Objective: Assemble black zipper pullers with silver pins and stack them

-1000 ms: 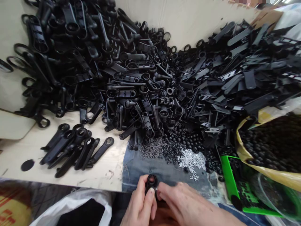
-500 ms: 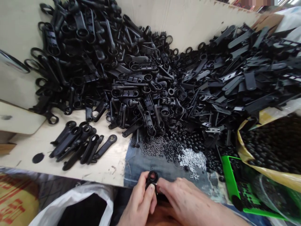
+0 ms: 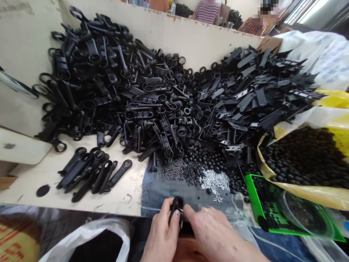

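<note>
Low in the middle of the head view, my left hand (image 3: 163,229) is closed on a black plastic handle with a ring end (image 3: 177,203). The ring points up and away from me, and my thumb presses just below it. My right hand (image 3: 208,227) is at the ring's right side with its fingers pinched together. A small shiny bit shows between its fingertips and the ring; what it is I cannot make out. Beyond the hands lie silver pins (image 3: 215,181), small dark springs (image 3: 171,170) and black round caps (image 3: 203,159) on a dark cloth (image 3: 163,191).
A big heap of black ringed handles (image 3: 109,80) and flat black strips (image 3: 248,91) fills the back. Several handles (image 3: 92,171) lie at left. On the right stand a green tray (image 3: 252,196) and a yellow sack (image 3: 297,191). A white sack (image 3: 124,233) gapes below. A person (image 3: 208,12) sits beyond the board.
The view has tilted up and shifted right. The ringed handle has turned in my left hand, so its ring now shows more edge-on. My right hand stays beside it.
</note>
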Demonstrator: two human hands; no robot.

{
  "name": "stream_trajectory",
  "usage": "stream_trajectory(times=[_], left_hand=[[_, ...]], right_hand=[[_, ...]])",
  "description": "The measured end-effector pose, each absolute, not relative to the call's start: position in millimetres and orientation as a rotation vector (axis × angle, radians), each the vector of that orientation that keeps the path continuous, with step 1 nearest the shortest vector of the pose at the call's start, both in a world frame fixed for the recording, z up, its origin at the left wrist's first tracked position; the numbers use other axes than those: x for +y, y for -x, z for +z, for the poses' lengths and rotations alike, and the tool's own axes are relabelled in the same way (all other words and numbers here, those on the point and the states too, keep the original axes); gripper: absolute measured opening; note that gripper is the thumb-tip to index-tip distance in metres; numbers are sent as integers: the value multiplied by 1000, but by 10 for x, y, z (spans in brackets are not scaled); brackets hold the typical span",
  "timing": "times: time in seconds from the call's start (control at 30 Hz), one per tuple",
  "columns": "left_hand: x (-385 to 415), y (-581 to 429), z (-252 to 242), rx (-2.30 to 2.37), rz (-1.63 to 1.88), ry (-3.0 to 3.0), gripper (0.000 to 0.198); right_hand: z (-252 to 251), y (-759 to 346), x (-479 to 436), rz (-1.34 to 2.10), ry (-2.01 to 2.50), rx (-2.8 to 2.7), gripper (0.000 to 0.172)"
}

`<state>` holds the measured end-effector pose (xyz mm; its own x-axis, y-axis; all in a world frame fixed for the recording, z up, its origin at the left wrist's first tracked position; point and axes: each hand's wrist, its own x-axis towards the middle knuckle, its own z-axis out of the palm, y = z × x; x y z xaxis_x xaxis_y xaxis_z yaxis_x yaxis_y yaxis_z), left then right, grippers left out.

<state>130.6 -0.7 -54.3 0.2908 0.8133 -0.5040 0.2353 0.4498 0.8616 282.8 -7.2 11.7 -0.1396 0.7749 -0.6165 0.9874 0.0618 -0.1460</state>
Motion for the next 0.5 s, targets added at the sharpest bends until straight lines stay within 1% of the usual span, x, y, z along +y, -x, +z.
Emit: stream_trajectory(times=[0.07, 0.17, 0.2, 0.3, 0.5], left_hand=[[8, -1296, -538, 1245, 493, -1025, 51], [42, -1274, -501, 1219, 444, -981, 56], [55, -1267, -481, 1202, 422, -969, 57], [83, -1253, -417, 1137, 361, -896, 58], [62, -1249, -376, 1115, 391, -810, 59]], right_hand=[[193, -2861, -59, -745, -1774, 1938, 35], [245, -3000, -73, -746, -1905, 1928, 21], [240, -3067, -87, -757, -1980, 1931, 21], [176, -3280, -163, -812, -2222, 1936, 33], [58, -3550, -367, -1000, -2508, 1885, 42]])
